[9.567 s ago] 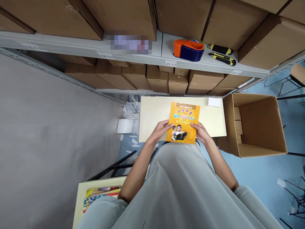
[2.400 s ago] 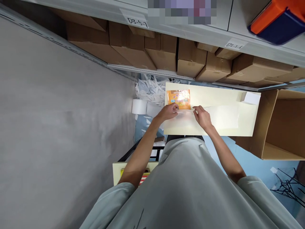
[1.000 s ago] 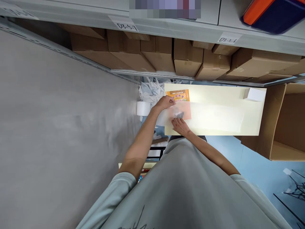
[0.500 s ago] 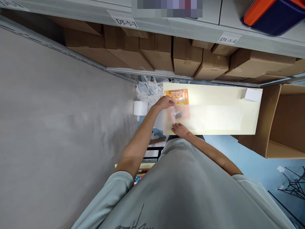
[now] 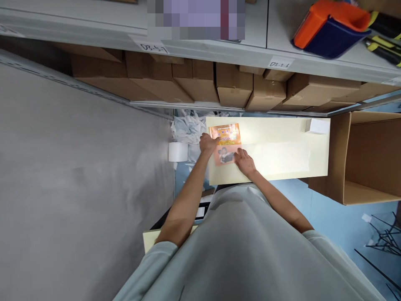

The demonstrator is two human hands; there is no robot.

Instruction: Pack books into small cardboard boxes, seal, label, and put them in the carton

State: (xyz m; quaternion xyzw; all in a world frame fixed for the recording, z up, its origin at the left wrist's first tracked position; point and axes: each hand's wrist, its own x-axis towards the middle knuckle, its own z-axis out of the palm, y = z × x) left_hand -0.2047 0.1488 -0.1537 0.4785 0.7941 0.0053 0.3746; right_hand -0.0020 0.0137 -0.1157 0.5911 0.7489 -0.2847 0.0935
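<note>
An orange book or booklet [image 5: 226, 133] with printed lettering lies near the left end of a pale yellow board [image 5: 282, 177]. Its lower half looks paler under a translucent white sheet [image 5: 282, 158], which stretches right along the board. My left hand [image 5: 209, 143] is closed at the book's left edge, its thumb over the cover. At the lower right edge of the book, the bent, slightly parted fingers of my right hand [image 5: 246, 162] rest on the sheet. Whether the left fingers also pinch the sheet is hard to see.
A small white box [image 5: 317, 126] sits at the board's far right corner, beside a large open carton [image 5: 340, 156]. Left of the board are a white roll [image 5: 178, 151] and crumpled white plastic [image 5: 188, 126]. Shelves with brown boxes [image 5: 234, 85] run across the back.
My left hand has moved from above the book to its left edge. My right hand has risen from the board's front edge to the book's lower right. The sheet no longer sticks out left.
</note>
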